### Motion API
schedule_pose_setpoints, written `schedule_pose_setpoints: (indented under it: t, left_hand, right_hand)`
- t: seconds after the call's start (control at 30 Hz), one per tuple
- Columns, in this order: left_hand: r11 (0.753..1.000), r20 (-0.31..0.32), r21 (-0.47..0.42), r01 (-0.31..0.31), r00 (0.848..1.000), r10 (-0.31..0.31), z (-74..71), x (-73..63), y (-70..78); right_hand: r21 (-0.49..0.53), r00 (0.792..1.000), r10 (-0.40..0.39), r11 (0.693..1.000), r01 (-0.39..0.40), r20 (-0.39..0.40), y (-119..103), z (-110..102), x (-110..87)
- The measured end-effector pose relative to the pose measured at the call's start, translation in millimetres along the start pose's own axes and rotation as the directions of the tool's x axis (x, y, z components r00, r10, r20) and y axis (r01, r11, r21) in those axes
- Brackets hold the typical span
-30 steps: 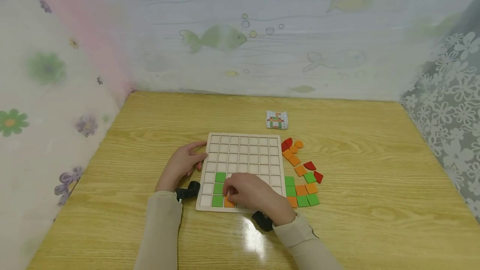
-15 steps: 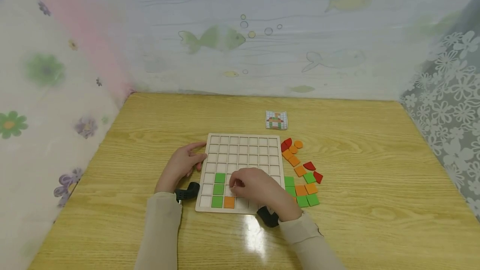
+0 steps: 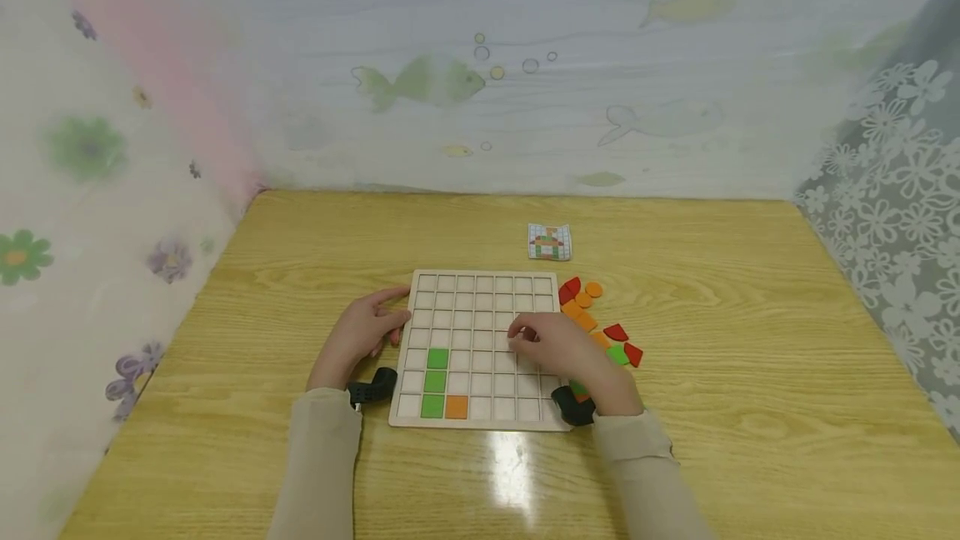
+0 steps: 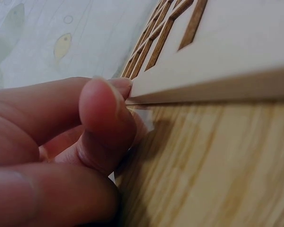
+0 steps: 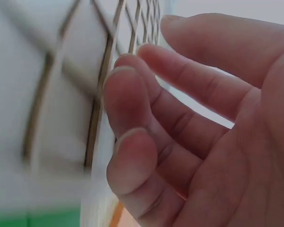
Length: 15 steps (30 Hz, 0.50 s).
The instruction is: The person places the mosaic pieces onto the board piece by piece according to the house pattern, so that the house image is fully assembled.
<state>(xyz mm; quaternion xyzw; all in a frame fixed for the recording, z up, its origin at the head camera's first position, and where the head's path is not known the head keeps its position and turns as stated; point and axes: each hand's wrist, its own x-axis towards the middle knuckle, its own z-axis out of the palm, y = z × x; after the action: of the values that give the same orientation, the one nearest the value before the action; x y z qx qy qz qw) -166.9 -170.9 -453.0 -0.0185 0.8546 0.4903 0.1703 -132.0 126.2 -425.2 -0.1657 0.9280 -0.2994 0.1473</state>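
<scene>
While the right hand (image 3: 566, 348) reaches over the right side of the square grid board (image 3: 463, 319), its fingertips point left, and the loose tiles (image 3: 616, 332) lie the opposite way, behind and beyond the knuckles. That, as I judge it, is the relation that counts: the grip faces away from the pieces nearest to it. Its fingers are loosely bent, the thumb stands apart from them, and nothing shows between; whether the fingertips touch the board I cannot tell.

Just beyond the knuckles, a pair of red fan-shaped tiles (image 3: 572, 286), two orange discs (image 3: 594, 290) and some orange squares (image 3: 586, 321) lie beside the board's right edge. A green square (image 3: 618, 354) lies just beyond the wrist; more tiles are partly hidden beneath it. The squares have no long axis, but the group runs as a strip away from the person, across the line of the fingers.

Left of the fingertips and nearer the person, three green squares (image 3: 435, 382) fill part of a column, with one orange square (image 3: 456, 407) right of the lowest.

The left hand (image 3: 362, 330) holds no tile; a fingertip touches the board's left edge. With the whole board between it and the strip, the right hand is clearly nearer.
</scene>
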Motion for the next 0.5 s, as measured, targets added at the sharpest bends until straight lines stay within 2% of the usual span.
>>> schedule_pose_setpoints:
  t: [0.17, 0.5]
  left_hand:
    - [1.000, 0.002, 0.002, 0.006, 1.000, -0.006, 0.6, 0.2, -1.7]
    - [0.999, 0.009, -0.042, 0.005, 1.000, -0.005, 0.3, -2.2, 0.1]
  right_hand:
    - [0.020, 0.996, 0.085, 0.996, -0.085, -0.017, 17, -15, -5.0]
    - [0.017, 0.993, 0.107, 0.994, -0.106, -0.055, 45, -35, -13.6]
